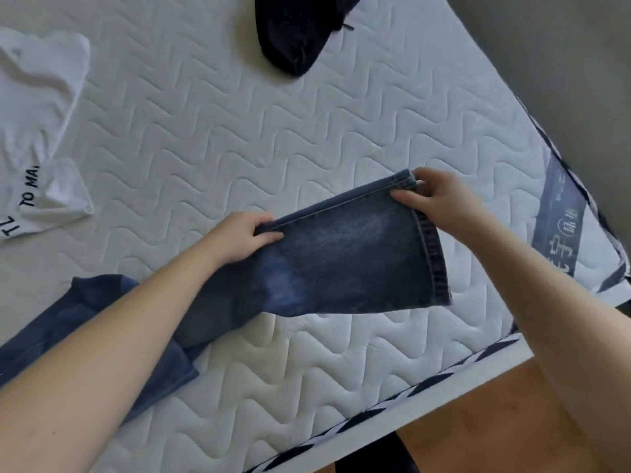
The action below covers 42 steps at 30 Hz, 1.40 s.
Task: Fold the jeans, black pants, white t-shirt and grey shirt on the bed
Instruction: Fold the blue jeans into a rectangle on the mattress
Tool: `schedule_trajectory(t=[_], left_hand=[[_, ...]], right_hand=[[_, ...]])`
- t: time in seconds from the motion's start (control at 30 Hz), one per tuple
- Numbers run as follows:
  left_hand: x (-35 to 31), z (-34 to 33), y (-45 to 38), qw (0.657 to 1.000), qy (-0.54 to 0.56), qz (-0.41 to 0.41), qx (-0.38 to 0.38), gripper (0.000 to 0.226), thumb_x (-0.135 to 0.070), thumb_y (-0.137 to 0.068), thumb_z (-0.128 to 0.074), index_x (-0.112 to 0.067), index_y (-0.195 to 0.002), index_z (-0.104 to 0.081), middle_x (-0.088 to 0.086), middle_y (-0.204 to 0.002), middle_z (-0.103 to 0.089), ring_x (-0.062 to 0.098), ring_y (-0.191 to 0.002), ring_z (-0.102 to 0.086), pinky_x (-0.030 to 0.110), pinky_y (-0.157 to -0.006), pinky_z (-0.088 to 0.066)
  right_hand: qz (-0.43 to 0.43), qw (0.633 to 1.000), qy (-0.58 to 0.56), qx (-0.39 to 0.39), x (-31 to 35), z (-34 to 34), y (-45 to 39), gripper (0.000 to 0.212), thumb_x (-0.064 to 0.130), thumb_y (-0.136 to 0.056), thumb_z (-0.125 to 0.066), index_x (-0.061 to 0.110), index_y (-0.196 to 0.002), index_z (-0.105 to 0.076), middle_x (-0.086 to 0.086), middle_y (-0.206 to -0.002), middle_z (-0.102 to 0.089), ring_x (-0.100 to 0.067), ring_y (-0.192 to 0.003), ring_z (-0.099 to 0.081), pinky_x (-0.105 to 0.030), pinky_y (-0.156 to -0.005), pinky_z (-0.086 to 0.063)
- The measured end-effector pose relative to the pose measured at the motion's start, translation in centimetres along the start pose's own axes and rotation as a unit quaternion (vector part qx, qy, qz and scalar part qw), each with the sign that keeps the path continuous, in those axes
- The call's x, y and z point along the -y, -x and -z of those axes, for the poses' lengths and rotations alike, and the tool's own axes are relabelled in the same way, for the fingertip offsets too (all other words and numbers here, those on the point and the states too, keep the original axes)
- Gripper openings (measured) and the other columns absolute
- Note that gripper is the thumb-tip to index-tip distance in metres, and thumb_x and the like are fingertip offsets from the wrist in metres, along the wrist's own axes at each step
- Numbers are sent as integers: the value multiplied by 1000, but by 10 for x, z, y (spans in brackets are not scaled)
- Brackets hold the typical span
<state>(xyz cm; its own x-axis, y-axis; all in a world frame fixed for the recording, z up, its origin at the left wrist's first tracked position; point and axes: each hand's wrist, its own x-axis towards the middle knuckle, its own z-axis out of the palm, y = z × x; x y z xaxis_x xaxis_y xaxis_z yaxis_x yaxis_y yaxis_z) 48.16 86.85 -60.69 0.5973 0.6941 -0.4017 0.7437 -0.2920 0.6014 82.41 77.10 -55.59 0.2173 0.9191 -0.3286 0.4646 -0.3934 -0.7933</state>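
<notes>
While the right hand (433,199) is pinching the far corner of a jeans (341,264) leg at the hem, thumb on top and fingers curled round the seam, the left hand (246,233) is gripping the same upper edge further along, thumb lying over the denim. Between the two hands the leg is being held stretched and lifted a little off the bed (239,131), its hem hanging toward the right edge of the mattress. Behind the left forearm the rest of the jeans is lying rumpled on the quilted surface, trailing off toward the near left. Further out, the white t-shirt (37,107) with black lettering is lying crumpled at the left side, well apart from the jeans, and the black pants (293,32) are sitting bunched at the far edge, partly out of view. Wooden floor (478,421) is showing beyond the mattress's near corner.
</notes>
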Motion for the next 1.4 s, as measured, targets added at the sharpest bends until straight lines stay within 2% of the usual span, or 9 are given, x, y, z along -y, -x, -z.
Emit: schedule_trajectory(t=[0.17, 0.27, 0.47, 0.63, 0.83, 0.97, 1.07, 1.17, 1.4], left_hand=[[10, -28, -56, 993, -16, 92, -72, 22, -20, -92, -60, -19, -115, -62, 4, -106, -66, 26, -95, -60, 33, -83, -47], [8, -47, -65, 981, -65, 105, -148, 40, -19, -91, -60, -17, -130, -53, 9, -123, -58, 32, -108, -55, 41, -95, -44], [-12, -106, -5, 964, -137, -50, -224, 12, -22, -85, -68, -12, -90, -63, 5, -85, -60, 29, -77, -57, 38, -69, -44], [-4, -163, 62, 964, -163, -54, -204, 24, -38, -85, -54, -17, -77, -60, -1, -75, -56, 24, -69, -56, 32, -64, -34], [32, -195, 121, 933, -261, 19, -247, 37, -36, -81, -55, -21, -115, -51, 6, -111, -53, 26, -98, -51, 42, -85, -39], [57, -187, 148, 928, -301, 90, -201, 39, -33, -83, -54, -15, -118, -53, 10, -110, -61, 29, -99, -56, 46, -84, -42], [72, -175, 163, 932, -299, 141, -145, 43, -22, -75, -76, -10, -114, -62, 13, -108, -63, 33, -93, -61, 46, -78, -46], [79, -163, 172, 932, -305, 165, -108, 50, -4, -64, -82, -6, -112, -66, 17, -103, -63, 36, -85, -62, 45, -69, -52], [80, -150, 191, 950, -273, 87, -121, 52, 12, -55, -81, -2, -104, -69, 16, -93, -66, 36, -79, -65, 40, -61, -57]], right_hand=[[-51, 997, 22, -56, -45, -32, -64, 39, 16, -93, -61, 20, -131, -54, -3, -121, -64, -23, -110, -61, -39, -98, -47], [-127, 988, 26, -81, -79, -51, -66, 56, 23, -92, -63, 21, -144, -40, -5, -136, -55, -24, -118, -55, -32, -90, -44], [-228, 968, 101, -23, -122, -85, -31, 62, 42, -83, -73, 11, -131, -50, -12, -122, -58, -30, -106, -59, -42, -90, -51], [-228, 972, 39, -28, -125, -88, -20, 25, 27, -89, -69, 11, -101, -54, -9, -95, -62, -30, -86, -63, -36, -66, -51], [-206, 964, -40, -161, -125, -41, -14, 23, 25, -78, -80, 15, -84, -60, -5, -71, -62, -20, -53, -60, -40, -58, -57], [-251, 943, -115, -185, -125, -55, -8, 37, 29, -81, -78, 11, -108, -61, -11, -99, -68, -28, -86, -68, -43, -79, -59], [-319, 892, -273, -169, -122, -75, 4, 36, 33, -86, -73, 14, -110, -54, -10, -111, -63, -22, -91, -66, -24, -66, -60], [-354, 849, -364, -147, -126, -93, 15, 43, 24, -93, -65, 8, -129, -46, -15, -120, -61, -27, -94, -68, -30, -70, -61], [-281, 862, -336, -256, -117, -87, 18, 52, -4, -89, -60, 10, -135, -39, -14, -117, -60, -26, -102, -64, -25, -69, -60]])
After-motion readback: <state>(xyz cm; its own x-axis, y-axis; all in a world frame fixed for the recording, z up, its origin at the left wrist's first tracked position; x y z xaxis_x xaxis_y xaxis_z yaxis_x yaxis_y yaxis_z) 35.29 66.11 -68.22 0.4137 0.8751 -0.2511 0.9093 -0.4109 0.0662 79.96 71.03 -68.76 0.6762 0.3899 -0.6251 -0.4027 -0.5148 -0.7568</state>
